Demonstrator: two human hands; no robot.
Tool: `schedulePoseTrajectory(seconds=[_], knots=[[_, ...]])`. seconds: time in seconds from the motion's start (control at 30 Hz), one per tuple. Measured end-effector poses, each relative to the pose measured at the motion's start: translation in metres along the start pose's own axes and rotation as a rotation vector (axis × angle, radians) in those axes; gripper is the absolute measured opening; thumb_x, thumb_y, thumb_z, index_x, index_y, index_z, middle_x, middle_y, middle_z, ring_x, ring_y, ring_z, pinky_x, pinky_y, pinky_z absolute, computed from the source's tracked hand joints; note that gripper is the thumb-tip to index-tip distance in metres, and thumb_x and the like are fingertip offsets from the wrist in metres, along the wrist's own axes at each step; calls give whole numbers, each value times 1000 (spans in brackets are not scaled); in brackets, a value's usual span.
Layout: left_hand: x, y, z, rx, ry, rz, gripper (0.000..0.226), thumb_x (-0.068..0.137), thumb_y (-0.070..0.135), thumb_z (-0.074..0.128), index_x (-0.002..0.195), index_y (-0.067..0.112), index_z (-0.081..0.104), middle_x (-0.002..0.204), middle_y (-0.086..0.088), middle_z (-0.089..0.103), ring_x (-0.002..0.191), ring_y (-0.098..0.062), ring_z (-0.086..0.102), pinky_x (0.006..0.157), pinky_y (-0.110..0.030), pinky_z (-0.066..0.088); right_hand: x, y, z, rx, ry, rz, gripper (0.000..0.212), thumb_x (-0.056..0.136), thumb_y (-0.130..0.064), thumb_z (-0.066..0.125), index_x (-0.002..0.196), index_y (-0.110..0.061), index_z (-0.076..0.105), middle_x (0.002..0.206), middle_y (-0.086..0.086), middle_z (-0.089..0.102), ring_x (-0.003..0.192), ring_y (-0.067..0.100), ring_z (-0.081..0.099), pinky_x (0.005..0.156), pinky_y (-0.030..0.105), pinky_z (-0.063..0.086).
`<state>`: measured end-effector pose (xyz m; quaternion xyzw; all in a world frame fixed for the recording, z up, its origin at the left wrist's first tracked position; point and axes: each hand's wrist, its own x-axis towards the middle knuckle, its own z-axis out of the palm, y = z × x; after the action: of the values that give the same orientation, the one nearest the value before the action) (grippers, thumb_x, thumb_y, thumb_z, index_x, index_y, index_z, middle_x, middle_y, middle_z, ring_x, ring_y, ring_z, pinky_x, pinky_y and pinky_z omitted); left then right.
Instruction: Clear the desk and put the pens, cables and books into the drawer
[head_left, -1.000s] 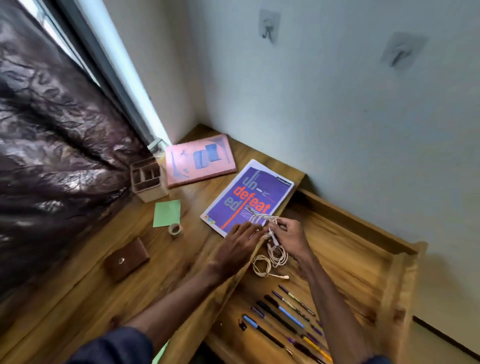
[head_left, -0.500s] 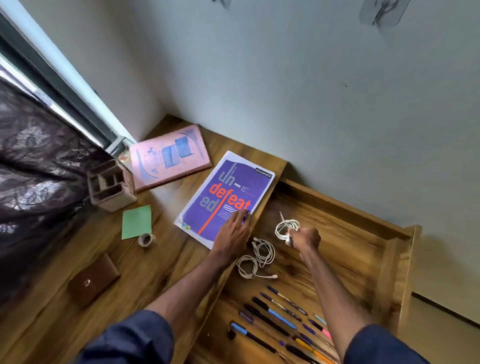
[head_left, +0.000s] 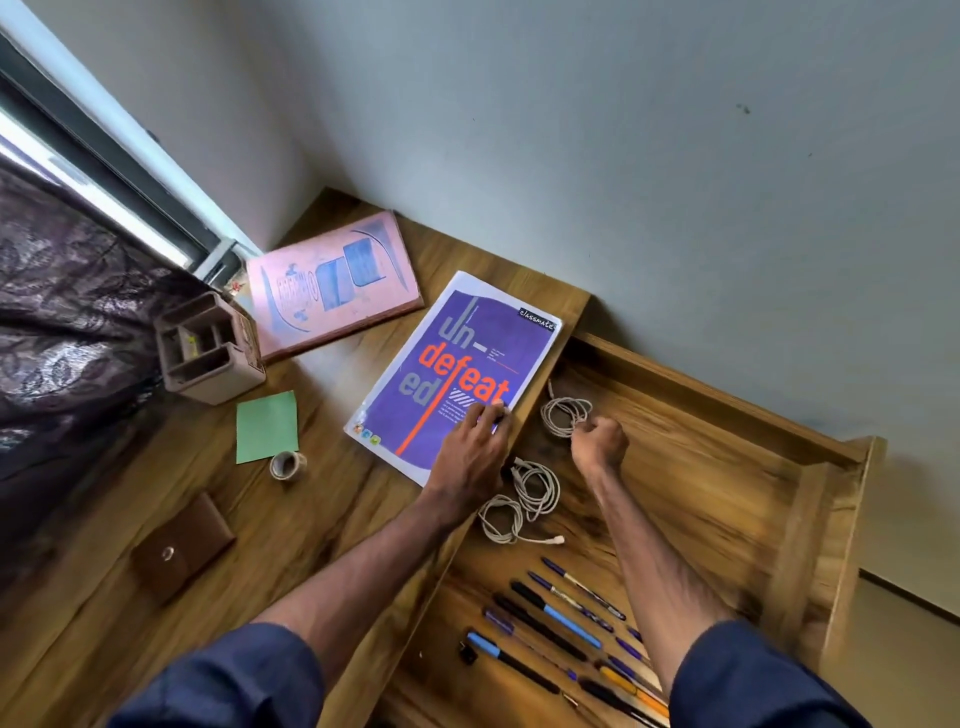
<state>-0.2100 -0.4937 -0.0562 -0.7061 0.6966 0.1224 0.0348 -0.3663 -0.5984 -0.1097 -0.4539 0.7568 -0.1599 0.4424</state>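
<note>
So the right hand (head_left: 600, 441) is balled into a fist around a coiled white cable (head_left: 566, 415), down inside the open drawer (head_left: 701, 395) toward its far end. I can't tell if the coil is touching the drawer floor yet.

The left hand (head_left: 475, 447) lies on the purple notebook (head_left: 457, 364), fingers fairly flat on the cover at its near right corner. It's pressing more than gripping, as far as I can see.

The bit that matters, I'd guess, is that the notebook sits on the desk (head_left: 337, 519) right along the drawer's edge. Its long side runs away from the person, roughly parallel to that edge, so the drawer is just to the right of it. The left hand is already on it and the right one is busy, so the left is the obvious pick for sliding it over.

Counts:
- cables: three, the held one plus two other coils (head_left: 519, 499) lying in the drawer just beside the left wrist
- books: two, both on the desk, the notebook and a pink book (head_left: 332, 291) further back left
- pens (head_left: 556, 616): about nine lined up at the near end of the drawer, but the right forearm hides some, so don't quote me
</note>
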Motion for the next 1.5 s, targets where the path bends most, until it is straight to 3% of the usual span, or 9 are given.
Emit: schedulePoseTrajectory(seconds=[0.27,0.37,0.47,0.57,0.7,0.87,1.07,1.33,1.5], knots=[[2,3,-5,16,-32,-14,80,81,26,74,148,3,38,148,-14,40,131,-32,39,101,-40,53,-26,11,-9,-38,45,-48,32,94,-2,59,125,1,65,125,18,69,115,32,65,95,31,50],[3,7,-12,48,-77,-20,84,82,31,75,150,3,34,150,-15,37,134,-33,37,106,-41,49,-47,19,-12,-8,63,-68,38,92,0,61,130,-2,63,125,16,69,110,27,69,86,24,51],[3,9,-22,45,-81,-5,67,89,24,66,146,3,38,146,-14,40,132,-33,39,103,-42,50,-74,24,-11,-2,42,-107,36,93,-2,61,127,-9,65,121,11,71,101,21,69,73,21,51],[-1,2,-37,-89,-87,2,53,94,21,59,144,8,43,149,-9,42,137,-30,37,105,-42,49,-107,23,-5,-6,6,-175,36,92,-3,60,126,-14,65,123,10,69,103,20,68,81,27,54],[-34,-12,-56,-386,-49,-10,49,97,14,58,144,7,49,159,-9,39,149,-23,34,121,-35,30,-154,12,9,-46,10,-347,33,88,-5,58,118,-18,68,118,6,71,107,24,67,88,33,53],[-105,-44,-68,-617,175,-153,38,79,-12,53,115,-4,66,126,-19,63,122,-34,57,104,-42,45,-211,-11,36,-29,6,-572,28,81,3,59,104,-9,72,102,10,75,97,31,69,86,38,52],[-179,-93,-67,-653,302,-378,24,93,-1,54,109,-2,71,121,-17,67,115,-32,62,99,-38,47,-264,-30,76,-132,-161,-720,34,75,4,59,105,-7,72,104,13,73,101,30,67,91,35,51],[-264,-156,-37,-703,419,-716,30,87,-8,50,104,2,73,116,-12,69,113,-26,64,101,-37,47,-312,-25,127,-452,-516,-852,40,83,-4,58,122,-6,64,111,17,69,103,32,65,86,33,50],[-307,-171,-20,-706,420,-795,26,91,-2,53,104,8,73,116,-8,70,110,-22,63,98,-35,49,-337,-6,152,-657,-673,-965,22,84,-1,56,106,1,57,108,18,58,93,28,52,82,41,45]])
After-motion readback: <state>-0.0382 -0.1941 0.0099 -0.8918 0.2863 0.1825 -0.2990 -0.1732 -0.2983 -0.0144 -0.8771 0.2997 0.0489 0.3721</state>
